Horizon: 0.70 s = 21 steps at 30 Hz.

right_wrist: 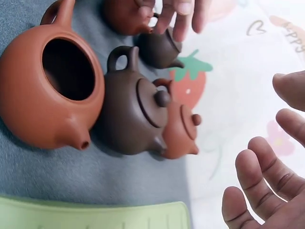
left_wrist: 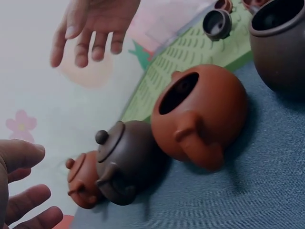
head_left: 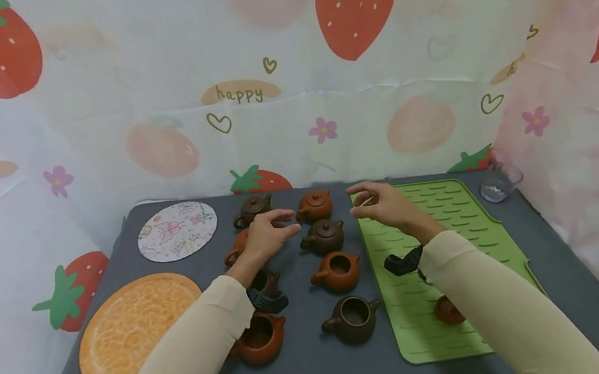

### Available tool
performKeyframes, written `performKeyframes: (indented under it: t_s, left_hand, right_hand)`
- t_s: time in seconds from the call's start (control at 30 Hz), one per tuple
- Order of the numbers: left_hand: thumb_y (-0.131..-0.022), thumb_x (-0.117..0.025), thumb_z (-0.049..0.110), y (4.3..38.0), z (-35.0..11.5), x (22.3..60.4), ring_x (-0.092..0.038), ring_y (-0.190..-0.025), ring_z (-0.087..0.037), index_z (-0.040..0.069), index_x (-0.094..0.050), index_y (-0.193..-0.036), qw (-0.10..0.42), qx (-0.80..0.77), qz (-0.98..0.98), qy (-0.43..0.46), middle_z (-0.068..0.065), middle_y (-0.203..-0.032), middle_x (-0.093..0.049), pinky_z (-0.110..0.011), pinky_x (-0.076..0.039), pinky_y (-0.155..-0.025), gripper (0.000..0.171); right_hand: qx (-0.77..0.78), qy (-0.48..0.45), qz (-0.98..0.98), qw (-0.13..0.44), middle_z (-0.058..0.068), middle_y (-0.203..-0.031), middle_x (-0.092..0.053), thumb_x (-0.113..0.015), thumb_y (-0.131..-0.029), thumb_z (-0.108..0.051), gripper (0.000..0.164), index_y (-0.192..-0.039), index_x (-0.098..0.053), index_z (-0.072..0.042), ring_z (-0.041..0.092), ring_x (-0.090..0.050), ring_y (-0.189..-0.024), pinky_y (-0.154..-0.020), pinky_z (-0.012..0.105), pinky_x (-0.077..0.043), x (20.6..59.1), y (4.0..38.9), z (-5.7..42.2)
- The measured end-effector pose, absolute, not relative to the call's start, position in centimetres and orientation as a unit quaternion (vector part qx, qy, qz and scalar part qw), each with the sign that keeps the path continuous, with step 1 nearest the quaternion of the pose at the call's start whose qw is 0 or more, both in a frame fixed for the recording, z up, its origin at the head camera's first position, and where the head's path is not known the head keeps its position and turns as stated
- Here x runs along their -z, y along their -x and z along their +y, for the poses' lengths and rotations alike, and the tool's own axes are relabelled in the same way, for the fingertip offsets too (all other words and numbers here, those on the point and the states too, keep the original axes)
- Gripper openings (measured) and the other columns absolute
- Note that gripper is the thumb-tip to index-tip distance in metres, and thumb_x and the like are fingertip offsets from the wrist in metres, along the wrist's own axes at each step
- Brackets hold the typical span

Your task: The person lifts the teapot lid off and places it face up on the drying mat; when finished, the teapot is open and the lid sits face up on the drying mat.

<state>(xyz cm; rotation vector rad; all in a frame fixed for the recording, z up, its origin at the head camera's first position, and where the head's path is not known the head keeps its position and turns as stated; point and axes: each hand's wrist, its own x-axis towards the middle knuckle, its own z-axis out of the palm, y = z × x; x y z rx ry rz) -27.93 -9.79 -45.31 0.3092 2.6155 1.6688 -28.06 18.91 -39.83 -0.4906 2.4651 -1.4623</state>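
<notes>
Head view gives us a dark grey table (head_left: 311, 373) closed in at the back and both sides by a pale strawberry-print cloth (head_left: 310, 92). Along the middle stand two rows of pots (head_left: 262, 354). In the right row, from the front, we count a dark pot (head_left: 353, 330), an orange pot (head_left: 339, 282), a lidded dark pot (head_left: 324, 240) and a lidded orange pot (head_left: 314, 208). At the left lie a flowered mat (head_left: 177, 232) and an orange mat (head_left: 142, 325); at the right, a green mat (head_left: 418, 334) bears a small reddish piece (head_left: 449, 310), and a glass (head_left: 496, 188) stands near the far corner. Our left hand (head_left: 268, 234) is over the left row, our right hand (head_left: 391, 204) over the green mat's far left corner. Both have relaxed, slightly bent fingers and grip nothing.

Left wrist view shows us the right row at a slant, the table's fine weave beneath it and a small dark piece (left_wrist: 217, 24) on the green mat. Left fingers are parted at the edge; right fingers hang spread above.

Right wrist view puts the orange pot closest, the two lidded pots beyond it, and a rounded corner of the green mat below. Right fingers fan apart before the cloth, well clear of the pots.
</notes>
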Motion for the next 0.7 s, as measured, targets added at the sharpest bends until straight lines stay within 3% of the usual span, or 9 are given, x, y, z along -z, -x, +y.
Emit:
performKeyframes:
  t_s: [0.33,0.47,0.7]
  left_hand:
    - [-0.088,-0.073,0.021,28.1,-8.9,46.2,-0.063,-0.09,-0.022,0.007,-0.068,-0.121,0.039,-0.526,0.845,-0.083,-0.009,-0.107,-0.068,-0.036,-0.051,-0.068,0.036]
    - [-0.088,-0.074,0.021,28.1,-8.4,46.5,-0.063,-0.084,-0.021,0.007,-0.069,-0.119,0.042,-0.513,0.853,-0.082,-0.005,-0.098,-0.069,-0.036,-0.05,-0.068,0.034]
    - [-0.088,-0.073,0.017,28.1,-7.8,47.0,-0.062,-0.088,-0.023,0.006,-0.07,-0.117,0.053,-0.493,0.866,-0.067,-0.005,-0.097,-0.068,-0.039,-0.052,-0.073,0.032]
  right_hand:
    - [0.505,0.151,0.841,0.125,0.016,-0.114,-0.055,-0.068,-0.092,-0.016,0.043,-0.133,-0.056,-0.013,0.031,-0.057,-0.101,-0.087,0.052,-0.045,42.1,29.0,17.1]
    - [0.511,0.142,0.838,0.124,0.016,-0.111,-0.056,-0.067,-0.092,-0.013,0.043,-0.134,-0.056,-0.008,0.04,-0.056,-0.101,-0.086,0.058,-0.043,43.0,29.3,16.5]
    - [0.508,0.14,0.841,0.125,0.016,-0.103,-0.057,-0.068,-0.091,-0.01,0.044,-0.132,-0.056,-0.002,0.039,-0.057,-0.095,-0.082,0.058,-0.044,44.1,29.5,15.1]
